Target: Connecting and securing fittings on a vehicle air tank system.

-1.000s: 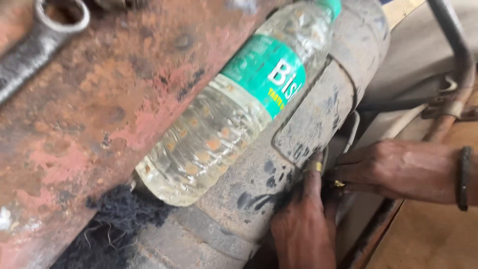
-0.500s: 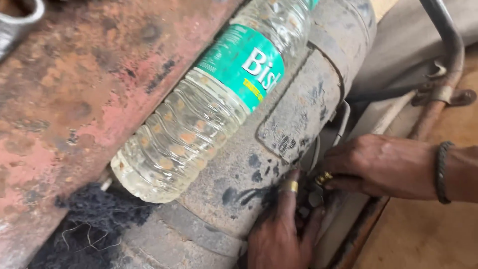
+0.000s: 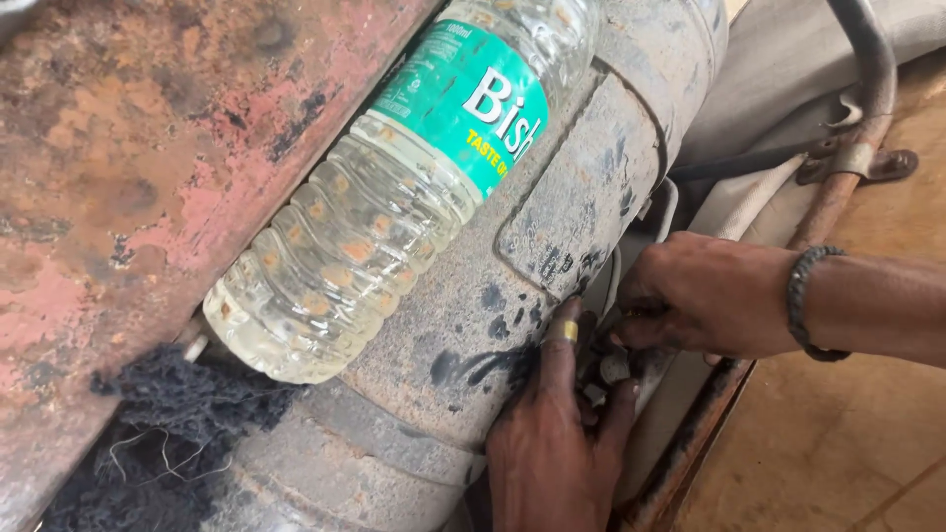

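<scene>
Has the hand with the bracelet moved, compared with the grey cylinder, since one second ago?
Yes. The right hand has moved forward along the grey cylinder, toward the left hand, so they nearly meet.

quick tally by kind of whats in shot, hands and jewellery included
hands: 2, left hand, right hand
bottle: 1
grey cylinder: 1
rusty panel: 1
dark rag: 1
ring: 1
bracelet: 1
rusty pipe: 1
total: 9
</scene>
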